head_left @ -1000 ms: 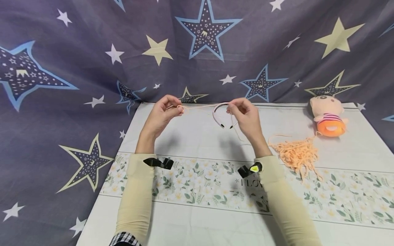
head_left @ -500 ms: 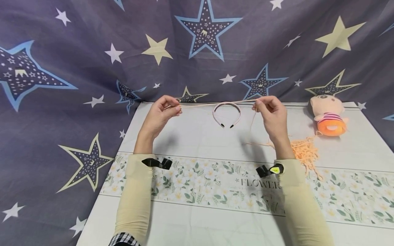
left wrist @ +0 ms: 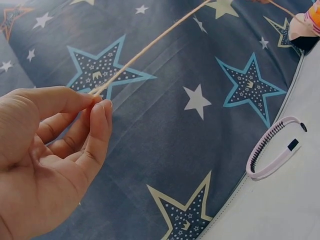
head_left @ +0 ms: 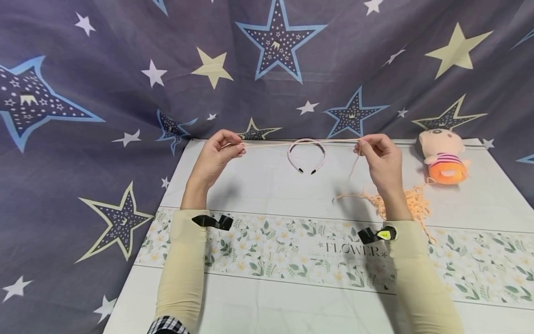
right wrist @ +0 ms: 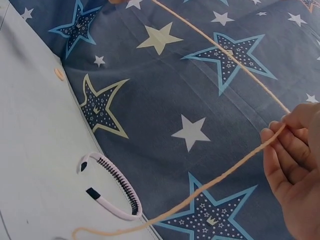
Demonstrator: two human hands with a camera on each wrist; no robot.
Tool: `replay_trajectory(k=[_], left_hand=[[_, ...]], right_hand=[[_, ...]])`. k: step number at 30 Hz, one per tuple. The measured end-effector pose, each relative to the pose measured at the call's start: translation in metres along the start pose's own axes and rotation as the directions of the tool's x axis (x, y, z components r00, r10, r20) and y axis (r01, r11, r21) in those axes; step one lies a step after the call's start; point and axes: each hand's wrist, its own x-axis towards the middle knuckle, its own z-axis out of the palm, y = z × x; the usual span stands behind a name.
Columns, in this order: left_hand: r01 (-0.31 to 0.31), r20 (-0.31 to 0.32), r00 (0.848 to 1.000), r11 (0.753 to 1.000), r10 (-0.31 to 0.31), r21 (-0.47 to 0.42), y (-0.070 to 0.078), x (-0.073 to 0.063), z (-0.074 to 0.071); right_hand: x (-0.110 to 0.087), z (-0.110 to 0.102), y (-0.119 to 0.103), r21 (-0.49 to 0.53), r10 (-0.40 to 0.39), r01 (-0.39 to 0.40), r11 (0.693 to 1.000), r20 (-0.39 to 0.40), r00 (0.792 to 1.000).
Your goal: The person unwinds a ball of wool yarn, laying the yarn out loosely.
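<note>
A peach yarn strand point(head_left: 279, 144) runs taut in the air between the two hands. My left hand point(head_left: 217, 155) pinches one part of it between thumb and fingertips; in the left wrist view the strand point(left wrist: 160, 39) rises from that pinch. My right hand point(head_left: 381, 155) pinches the strand farther along, and a loose tail of the yarn point(right wrist: 215, 181) hangs down from those fingers. Behind the taut strand, a pink headband point(head_left: 289, 157) with black teeth and black tips lies on the table.
A heap of peach yarn point(head_left: 413, 204) lies on the table point(head_left: 267, 306) under the right forearm, partly hidden. A plush doll point(head_left: 447, 157) in an orange bottom sits at the back right. A star-patterned curtain point(head_left: 267, 102) hangs behind the table's far edge.
My right hand has moved to the right, away from the headband, and the stretch of yarn between the hands has grown longer. My left hand has stayed almost still.
</note>
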Motion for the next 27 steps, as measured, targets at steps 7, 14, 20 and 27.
replay_trajectory(k=[7, 14, 20, 27], left_hand=[[-0.011, -0.019, 1.0, 1.0, 0.011, 0.011, 0.0, 0.0, 0.003], [-0.007, -0.028, 1.0, 1.0, 0.008, 0.017, 0.0, 0.0, 0.004], [-0.015, -0.008, 1.0, 1.0, 0.015, 0.006, -0.002, 0.001, 0.002], [0.012, -0.017, 1.0, 0.999, -0.011, 0.052, -0.004, 0.001, 0.003]], right_hand=[[-0.002, -0.011, 0.005, -0.093, 0.017, -0.016, 0.996, 0.015, 1.0], [-0.009, -0.012, -0.01, -0.131, 0.03, -0.023, 0.991, 0.046, 0.998], [-0.009, -0.015, -0.008, -0.126, 0.023, -0.015, 0.992, 0.06, 0.998], [-0.011, -0.017, -0.01, -0.168, 0.024, -0.007, 0.986, 0.102, 0.994]])
